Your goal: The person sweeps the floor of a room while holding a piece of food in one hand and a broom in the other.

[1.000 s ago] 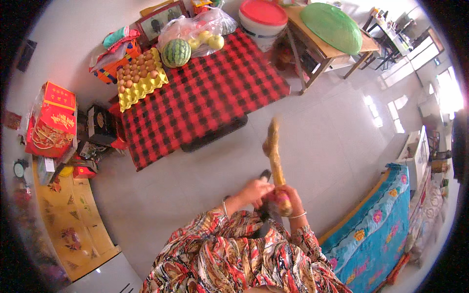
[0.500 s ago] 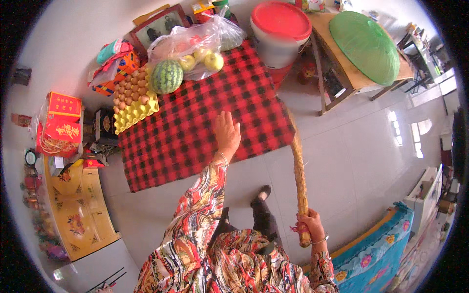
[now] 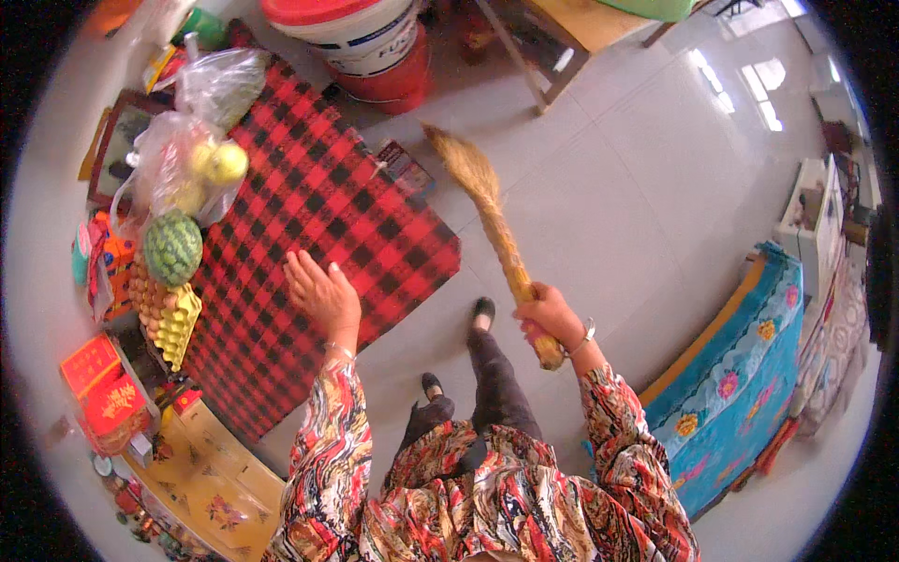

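My right hand (image 3: 554, 318) grips the thick handle of a straw hand broom (image 3: 496, 225), whose frayed bristle end points away from me over the tiled floor. Over the table's red-and-black checked cloth (image 3: 309, 215), my left hand (image 3: 324, 292) is held out palm down, fingers extended, holding nothing. Whether it touches the cloth I cannot tell. On the cloth's far left side lie a watermelon (image 3: 173, 247), a clear plastic bag (image 3: 167, 159) with yellow-green fruit (image 3: 225, 163), and a yellow egg tray (image 3: 180, 328) partly filled with brown eggs (image 3: 148, 298).
A white bucket (image 3: 365, 42) with a red lid stands beyond the table, near a wooden table (image 3: 590, 23). To my lower left is a yellow wooden cabinet (image 3: 211, 478) with red boxes (image 3: 98, 389) by it. A blue floral cover (image 3: 726, 384) drapes furniture at right.
My view has turned right, so the table now sits farther left. The broom has swung up off the table's side, and its bristle end now shows. My left hand remains over the cloth.
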Available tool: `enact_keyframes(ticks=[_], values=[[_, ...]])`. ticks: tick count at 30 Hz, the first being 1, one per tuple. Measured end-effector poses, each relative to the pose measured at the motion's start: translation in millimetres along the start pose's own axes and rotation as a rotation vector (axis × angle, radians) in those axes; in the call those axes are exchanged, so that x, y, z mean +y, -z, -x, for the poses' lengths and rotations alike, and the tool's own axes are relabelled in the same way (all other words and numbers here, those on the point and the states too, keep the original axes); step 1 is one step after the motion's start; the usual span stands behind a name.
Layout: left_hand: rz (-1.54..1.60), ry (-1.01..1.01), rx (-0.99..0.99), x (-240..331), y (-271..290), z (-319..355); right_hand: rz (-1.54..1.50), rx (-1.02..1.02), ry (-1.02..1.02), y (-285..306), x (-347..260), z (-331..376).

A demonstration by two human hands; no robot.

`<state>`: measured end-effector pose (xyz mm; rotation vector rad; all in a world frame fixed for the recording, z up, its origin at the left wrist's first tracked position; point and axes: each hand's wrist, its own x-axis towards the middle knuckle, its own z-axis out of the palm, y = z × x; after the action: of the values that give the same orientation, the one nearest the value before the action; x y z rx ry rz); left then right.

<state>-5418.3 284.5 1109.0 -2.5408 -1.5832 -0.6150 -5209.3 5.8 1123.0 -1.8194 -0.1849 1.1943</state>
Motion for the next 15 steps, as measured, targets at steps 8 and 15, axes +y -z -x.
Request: enact_keyframes(ticks=[8,15], values=[[-0.022,-0.029,0.047,27,-5,-7,0.221,-0.054,-0.030,-7,-25,-17],[0.000,-0.015,0.017,42,-1,-8,0.575,-0.088,0.140,-3,-20,-13]])
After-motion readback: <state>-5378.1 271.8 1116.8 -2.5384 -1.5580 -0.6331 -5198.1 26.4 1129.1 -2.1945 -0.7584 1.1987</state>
